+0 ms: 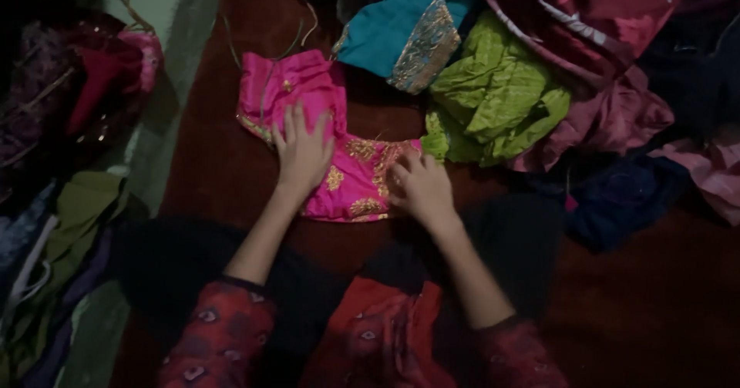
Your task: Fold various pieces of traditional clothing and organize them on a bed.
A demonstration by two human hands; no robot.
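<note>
A bright pink cloth garment with gold embroidery lies flat on the dark red-brown floor, just in front of the person. The left hand rests on the middle of this garment with the palm down and the fingers spread wide; it presses on the cloth and does not close around anything. The right hand lies on the lower right edge of the same garment, over the gold embroidered part. Its fingers are bent a little on the cloth, but the picture is dark and I cannot tell if they pinch the fabric or only touch it. Both forearms are bare, and the sleeves near the elbows are red with a small pattern.

Beyond the pink garment there is a teal blue cloth with a gold patterned border, close to its upper right corner. To the right of it lies a crumpled light green cloth, which touches the pink garment near the right hand. Further right is a maroon cloth with pale stripes. On the far left a dark heap of mixed clothes lies well apart from the hands.
</note>
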